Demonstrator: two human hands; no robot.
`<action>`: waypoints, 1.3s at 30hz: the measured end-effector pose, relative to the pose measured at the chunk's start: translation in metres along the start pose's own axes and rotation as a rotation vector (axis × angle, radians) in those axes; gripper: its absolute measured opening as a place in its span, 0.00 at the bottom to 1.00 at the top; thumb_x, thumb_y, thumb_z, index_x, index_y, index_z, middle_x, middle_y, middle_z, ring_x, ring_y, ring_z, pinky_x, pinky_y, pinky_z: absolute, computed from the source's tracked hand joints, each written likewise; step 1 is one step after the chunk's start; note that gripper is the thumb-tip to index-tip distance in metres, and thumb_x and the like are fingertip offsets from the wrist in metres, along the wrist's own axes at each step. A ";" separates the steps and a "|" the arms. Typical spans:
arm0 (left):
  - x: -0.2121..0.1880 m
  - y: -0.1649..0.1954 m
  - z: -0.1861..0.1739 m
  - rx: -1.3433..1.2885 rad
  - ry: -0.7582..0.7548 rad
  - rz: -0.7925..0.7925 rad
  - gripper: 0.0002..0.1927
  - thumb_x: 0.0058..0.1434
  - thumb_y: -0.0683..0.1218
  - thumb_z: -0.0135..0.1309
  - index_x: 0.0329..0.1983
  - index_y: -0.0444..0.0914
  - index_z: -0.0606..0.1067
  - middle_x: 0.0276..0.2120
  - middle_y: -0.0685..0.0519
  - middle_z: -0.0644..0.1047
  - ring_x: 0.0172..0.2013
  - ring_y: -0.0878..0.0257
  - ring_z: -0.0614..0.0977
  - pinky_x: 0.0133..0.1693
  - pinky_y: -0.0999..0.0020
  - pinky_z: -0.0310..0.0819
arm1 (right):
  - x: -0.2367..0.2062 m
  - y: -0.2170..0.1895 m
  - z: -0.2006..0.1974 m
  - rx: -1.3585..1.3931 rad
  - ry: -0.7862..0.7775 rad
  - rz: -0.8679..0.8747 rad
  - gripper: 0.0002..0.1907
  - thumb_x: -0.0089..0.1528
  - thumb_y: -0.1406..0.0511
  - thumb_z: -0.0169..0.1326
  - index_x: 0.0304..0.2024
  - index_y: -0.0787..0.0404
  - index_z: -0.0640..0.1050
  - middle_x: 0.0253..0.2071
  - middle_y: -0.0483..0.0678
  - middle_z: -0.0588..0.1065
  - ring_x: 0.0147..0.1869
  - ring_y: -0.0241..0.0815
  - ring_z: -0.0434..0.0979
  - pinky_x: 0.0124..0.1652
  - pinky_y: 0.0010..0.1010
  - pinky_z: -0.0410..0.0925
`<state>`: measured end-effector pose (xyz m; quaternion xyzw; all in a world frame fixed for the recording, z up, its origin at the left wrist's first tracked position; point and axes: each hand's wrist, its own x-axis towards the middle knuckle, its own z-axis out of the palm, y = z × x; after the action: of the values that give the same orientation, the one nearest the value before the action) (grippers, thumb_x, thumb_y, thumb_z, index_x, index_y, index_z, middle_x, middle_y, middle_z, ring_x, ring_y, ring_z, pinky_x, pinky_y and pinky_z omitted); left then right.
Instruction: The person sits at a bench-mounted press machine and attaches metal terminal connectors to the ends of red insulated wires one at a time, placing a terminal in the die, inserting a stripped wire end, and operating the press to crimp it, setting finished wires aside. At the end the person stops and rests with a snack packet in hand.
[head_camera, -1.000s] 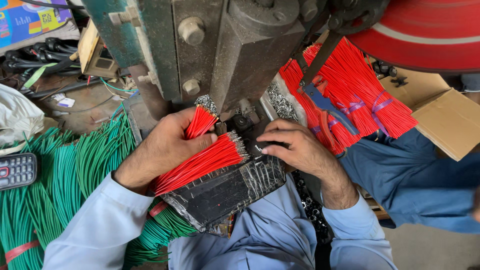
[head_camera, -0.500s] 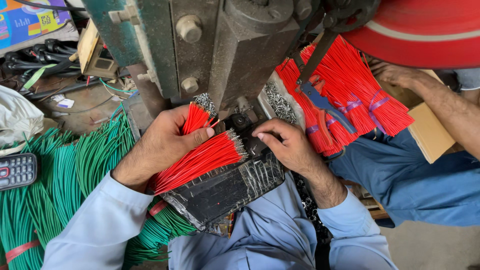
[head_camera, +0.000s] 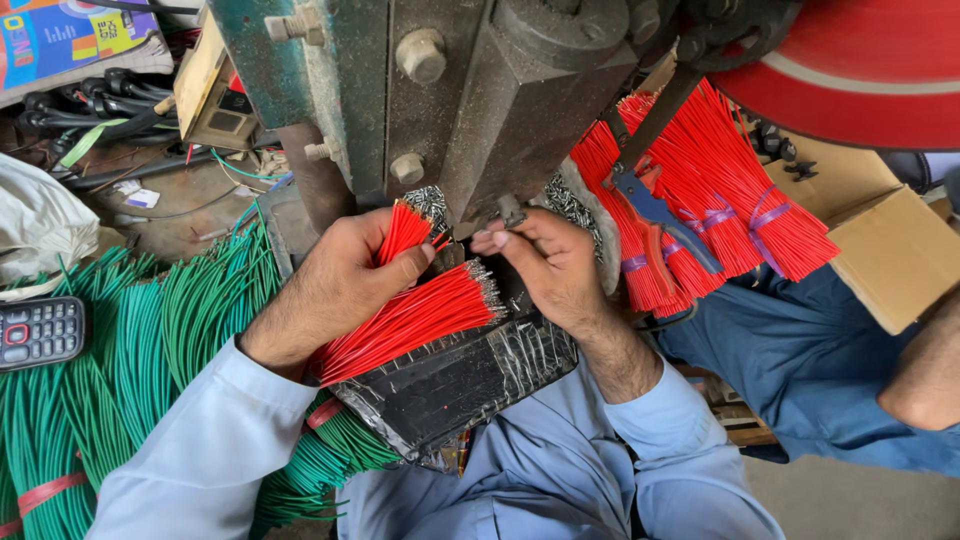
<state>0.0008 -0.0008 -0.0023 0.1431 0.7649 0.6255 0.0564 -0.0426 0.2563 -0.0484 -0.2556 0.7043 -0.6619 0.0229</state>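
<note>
Pretty clearly a small workshop doing wire work, not a home or office. A heavy, grimy metal press with big bolts is filling the top of the view, and a red wheel is sitting on its right side. Bundles of cut red wires are hanging beside it, tied with purple bands, and heaps of green wires are lying on the left. A cardboard box and black cables are cluttering the dirty bench, and a second person in blue trousers is sitting close by.
</note>
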 end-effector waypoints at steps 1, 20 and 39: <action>0.000 0.000 0.000 0.009 0.001 0.008 0.09 0.66 0.45 0.55 0.40 0.33 0.77 0.27 0.58 0.77 0.31 0.73 0.73 0.34 0.71 0.74 | 0.002 0.002 0.003 0.073 -0.017 0.012 0.07 0.69 0.73 0.50 0.49 0.69 0.76 0.44 0.50 0.82 0.51 0.37 0.84 0.54 0.29 0.79; 0.005 0.002 0.004 0.072 0.002 0.004 0.10 0.65 0.44 0.55 0.44 0.33 0.77 0.28 0.56 0.80 0.32 0.72 0.77 0.36 0.69 0.77 | 0.009 0.014 0.007 -0.172 -0.005 0.033 0.06 0.67 0.67 0.60 0.39 0.66 0.80 0.34 0.43 0.79 0.40 0.28 0.77 0.42 0.23 0.73; 0.004 0.002 0.004 0.025 -0.017 0.025 0.10 0.67 0.45 0.55 0.46 0.34 0.77 0.32 0.56 0.81 0.35 0.73 0.77 0.39 0.71 0.77 | 0.006 0.003 0.006 -0.099 -0.051 0.027 0.05 0.67 0.70 0.59 0.45 0.65 0.81 0.40 0.46 0.80 0.44 0.31 0.79 0.45 0.24 0.74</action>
<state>-0.0012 0.0044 -0.0005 0.1589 0.7701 0.6155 0.0533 -0.0467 0.2487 -0.0504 -0.2634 0.7389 -0.6191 0.0371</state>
